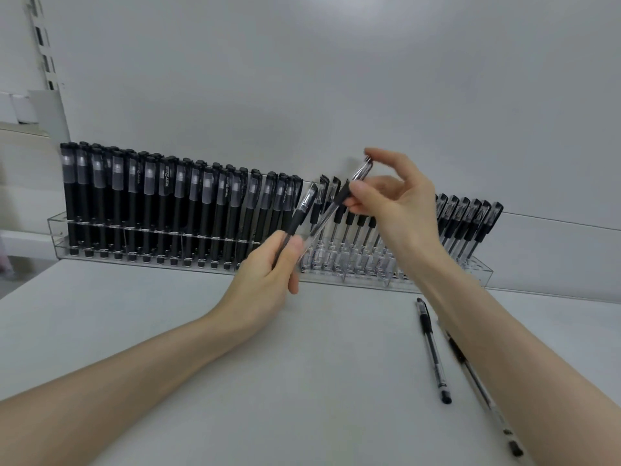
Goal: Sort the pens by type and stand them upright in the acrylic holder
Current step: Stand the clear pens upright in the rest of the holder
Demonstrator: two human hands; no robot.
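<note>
A long clear acrylic holder [447, 280] stands against the wall. Its left part is filled with several upright black-barrelled pens [151, 206]; its right part holds several clear-barrelled pens with black caps [470, 223]. My left hand [268, 267] grips one clear pen [304, 206] by its lower end, slanted up to the right. My right hand [393, 203] pinches a second clear pen [339, 200] between thumb and fingers, in front of the holder's middle. Two more clear pens lie on the table: one [433, 351] in full view, the other [477, 381] partly under my right forearm.
The white table [235, 381] runs to a white wall behind the holder. A slotted shelf rail [43, 52] and white boxes [20, 105] sit at the far left.
</note>
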